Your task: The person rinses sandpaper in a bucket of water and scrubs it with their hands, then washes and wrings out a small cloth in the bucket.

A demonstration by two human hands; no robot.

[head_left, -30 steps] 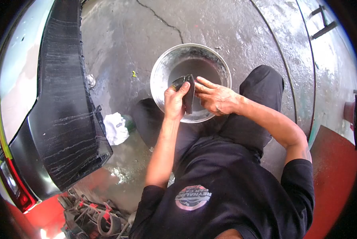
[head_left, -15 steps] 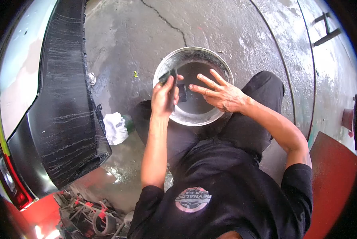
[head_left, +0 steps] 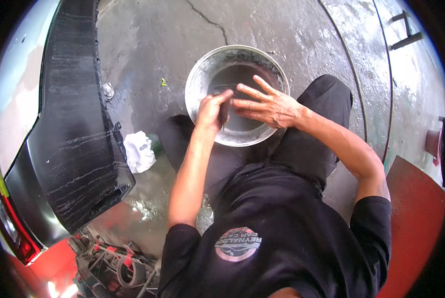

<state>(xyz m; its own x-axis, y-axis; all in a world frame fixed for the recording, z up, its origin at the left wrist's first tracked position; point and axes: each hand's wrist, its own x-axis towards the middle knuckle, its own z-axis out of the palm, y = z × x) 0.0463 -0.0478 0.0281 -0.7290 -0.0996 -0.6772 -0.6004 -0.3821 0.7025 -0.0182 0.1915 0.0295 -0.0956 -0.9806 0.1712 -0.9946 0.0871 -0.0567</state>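
Observation:
A round basin (head_left: 196, 82) with murky grey water (head_left: 235, 75) in it stands between my knees. My left hand (head_left: 213, 112) is closed at its left side, fingers wrapped around a dark, flat pad (head_left: 224, 113) that is mostly hidden by the hand. My right hand (head_left: 271, 106) hovers over the basin's right half, palm down, with its fingers spread and nothing in it. Its fingertips come close to the left hand's fingers.
To the left is a car's black bumper (head_left: 76, 129) with whitish streaks, beside a red tail light (head_left: 28, 252). A white crumpled cloth (head_left: 139, 151) lies on the wet floor (head_left: 148, 44). A red panel (head_left: 416, 208) stands at right.
The left hand has turned and lowered toward the basin, and the pad is now mostly hidden. The right hand has shifted slightly left, closer to it. The view has moved a little.

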